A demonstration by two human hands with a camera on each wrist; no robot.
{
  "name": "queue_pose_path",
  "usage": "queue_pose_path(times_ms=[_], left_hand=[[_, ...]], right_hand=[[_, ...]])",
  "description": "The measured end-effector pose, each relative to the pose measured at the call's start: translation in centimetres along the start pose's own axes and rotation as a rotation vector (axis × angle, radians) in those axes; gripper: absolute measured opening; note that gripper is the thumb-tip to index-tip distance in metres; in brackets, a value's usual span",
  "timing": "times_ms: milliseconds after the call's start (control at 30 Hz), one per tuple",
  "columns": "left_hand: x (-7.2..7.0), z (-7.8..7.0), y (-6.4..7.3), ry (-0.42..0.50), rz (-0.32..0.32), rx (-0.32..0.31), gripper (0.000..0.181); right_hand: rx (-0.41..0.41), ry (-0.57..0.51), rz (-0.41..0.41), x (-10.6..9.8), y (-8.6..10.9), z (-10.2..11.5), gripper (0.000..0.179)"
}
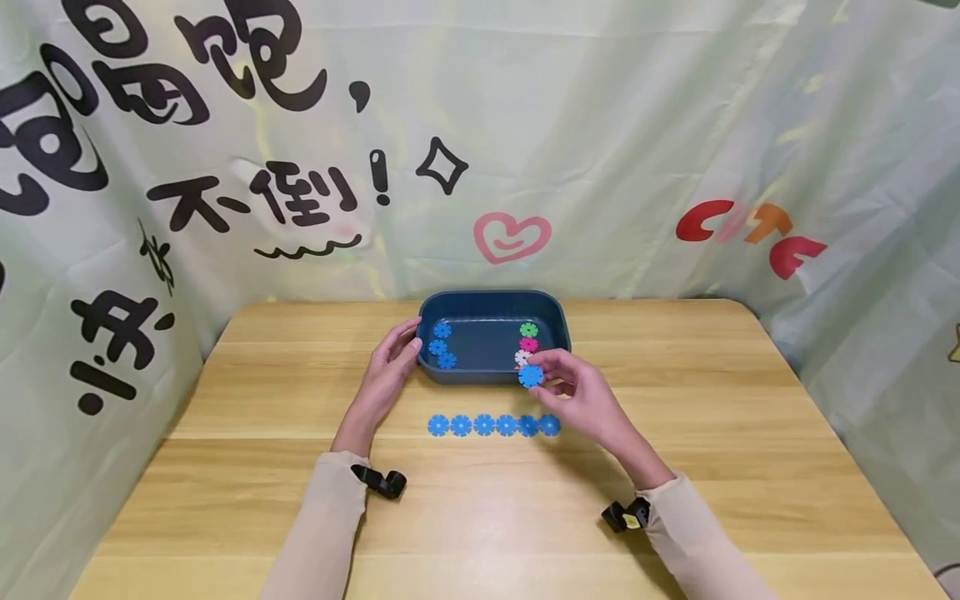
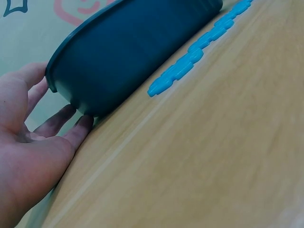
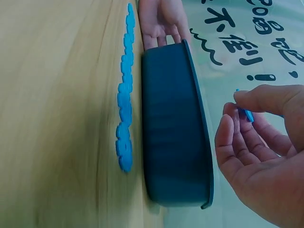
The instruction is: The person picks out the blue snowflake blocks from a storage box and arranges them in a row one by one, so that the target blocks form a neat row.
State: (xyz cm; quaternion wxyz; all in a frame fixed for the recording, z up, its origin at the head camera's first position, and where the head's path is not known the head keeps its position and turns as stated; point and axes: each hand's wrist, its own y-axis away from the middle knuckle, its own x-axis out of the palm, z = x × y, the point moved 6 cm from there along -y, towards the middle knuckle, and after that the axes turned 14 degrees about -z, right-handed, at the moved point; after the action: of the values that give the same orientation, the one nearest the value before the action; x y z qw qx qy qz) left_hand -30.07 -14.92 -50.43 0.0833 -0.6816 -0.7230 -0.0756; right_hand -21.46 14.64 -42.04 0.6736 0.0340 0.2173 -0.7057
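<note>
Between the thumb and fingers of my right hand (image 1: 587,398) is a blue snowflake disc (image 1: 531,376), held up over the front right rim of a dark blue bin (image 1: 480,377). In the right wrist view that disc (image 3: 249,115) appears nearly edge-on. My left hand (image 1: 386,375) rests its fingers against the outside of the bin's left end; the left wrist view shows fingertips at the rim and lower corner. Inside the bin, blue discs (image 1: 446,360) lie at the left. At the right are a green disc (image 1: 528,330), a pink disc (image 1: 528,343) and a partly hidden white disc (image 1: 522,357).
In front of the bin, several blue discs (image 1: 483,425) form a straight row on the wooden table (image 1: 480,517). Behind the table hangs a pale printed curtain (image 1: 600,150). Both wrists wear black camera mounts (image 1: 381,482).
</note>
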Motion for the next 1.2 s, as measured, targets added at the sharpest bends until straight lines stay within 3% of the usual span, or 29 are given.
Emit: queue_pose_path(times_ms=[233,733,1200], left_hand=[[-0.1,0.1,0.1,0.007,-0.004,-0.006,0.049],[0.4,0.0,-0.1,-0.008,0.013,0.012,0.050],[0.1,0.0,-0.1,-0.021,0.003,0.007,0.048]], right_hand=[[-0.024,0.008,0.019,-0.7,0.8,-0.6,0.033],[0.004,0.064,0.033,-2.7,2.8,-2.4,0.032],[0.025,0.208,0.068,-4.1,2.3,-4.7,0.030]])
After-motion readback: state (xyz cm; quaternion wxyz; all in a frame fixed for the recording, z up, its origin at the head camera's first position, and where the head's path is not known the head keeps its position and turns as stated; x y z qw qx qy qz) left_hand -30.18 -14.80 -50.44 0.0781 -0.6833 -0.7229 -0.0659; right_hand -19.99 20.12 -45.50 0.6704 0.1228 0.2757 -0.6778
